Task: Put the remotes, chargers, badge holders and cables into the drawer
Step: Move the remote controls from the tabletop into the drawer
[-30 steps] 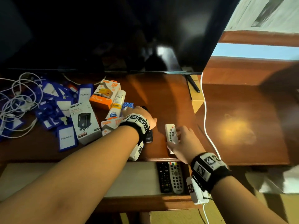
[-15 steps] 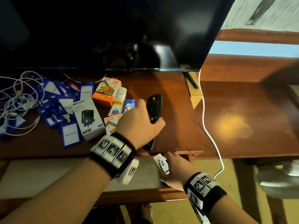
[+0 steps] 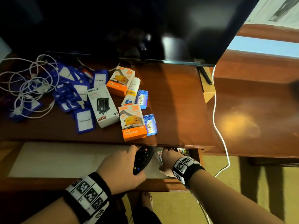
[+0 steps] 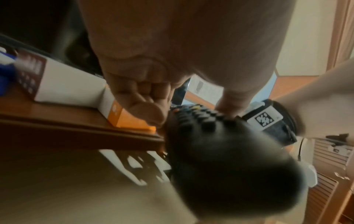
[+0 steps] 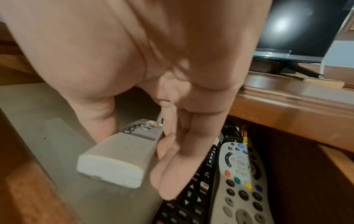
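Left hand: the left hand [image 3: 120, 168] is over the open drawer [image 3: 53, 159], fingers and thumb curled round a black remote [image 3: 143, 159] held lengthwise, its buttons facing up; in the left wrist view the thumb presses its button side.
Right hand: the right hand [image 3: 168, 160], just beside the left one, pinches a white remote [image 5: 122, 153] between the thumb and fingers [image 5: 172, 171], low over the drawer's pale floor. I cannot tell whether it touches the floor.
Drawer, right end: a flat black remote [image 5: 191, 201] and a grey remote [image 5: 241, 181] with coloured buttons lie side by side, touching, partly under the desk edge; the white remote is just left of them.
Desk front: an orange charger box [image 3: 132, 123] lies near the edge, with a small blue soap packet [image 3: 150, 124] against its right side.
Desk middle: a white charger box [image 3: 102, 107] lies left of the orange one; a white tube [image 3: 131, 92] and a second blue soap packet [image 3: 142, 99] lie behind it.
Desk left: blue badge holders [image 3: 76, 92] are heaped, one lying apart at the front [image 3: 84, 121]; a tangle of white cables [image 3: 27, 88] lies over the far-left ones.
Desk back: a second orange charger box [image 3: 120, 80] lies by the tube, in front of a dark TV [image 3: 145, 26].
Right side: a white cord [image 3: 217, 120] runs down from the TV over the desk edge to the floor.
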The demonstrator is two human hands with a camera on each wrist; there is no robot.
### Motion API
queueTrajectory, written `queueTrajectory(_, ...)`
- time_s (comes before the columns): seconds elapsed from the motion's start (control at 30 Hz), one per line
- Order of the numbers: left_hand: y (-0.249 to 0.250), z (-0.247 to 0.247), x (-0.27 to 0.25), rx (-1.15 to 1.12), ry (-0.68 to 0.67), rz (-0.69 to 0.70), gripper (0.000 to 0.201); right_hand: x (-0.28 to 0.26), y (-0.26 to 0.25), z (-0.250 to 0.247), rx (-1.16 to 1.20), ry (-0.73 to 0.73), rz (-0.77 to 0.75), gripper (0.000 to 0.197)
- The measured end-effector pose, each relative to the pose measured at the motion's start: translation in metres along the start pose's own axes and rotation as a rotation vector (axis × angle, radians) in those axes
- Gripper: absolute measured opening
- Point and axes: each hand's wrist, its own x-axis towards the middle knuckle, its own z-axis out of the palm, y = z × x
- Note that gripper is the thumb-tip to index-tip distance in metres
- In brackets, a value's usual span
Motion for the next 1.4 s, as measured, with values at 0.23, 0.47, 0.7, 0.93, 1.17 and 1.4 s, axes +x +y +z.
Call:
queueTrajectory(0.23,-0.001,0.032,0.044,0.131,-0.134,-0.080,0.054,0.007,0.006,-0.003,0.044,-0.021,0.037,0.059)
queueTrajectory(0.47,-0.006,0.047,0.072,0.224,-0.212,-0.199,0.061,0.021,-0.009,0.003,-0.049,-0.076,-0.061,0.049)
queueTrajectory(0.7,-0.011,0.066,0.098,0.259,-0.324,-0.192,0.056,0.033,-0.008,0.009,-0.164,-0.104,-0.088,0.057)
queueTrajectory(0.93,-0.003,0.079,0.129,0.436,-0.393,-0.036,0.035,0.031,-0.002,0.006,-0.214,-0.037,-0.105,0.056)
queueTrajectory(1.17,0.001,0.113,0.154,0.396,-0.426,-0.075,0.051,-0.011,0.013,-0.028,-0.065,-0.048,-0.176,0.037)
queueTrajectory(1.4,0.045,0.109,0.156,0.481,-0.508,0.002,0.048,-0.064,0.054,-0.087,0.217,0.062,-0.236,0.017)
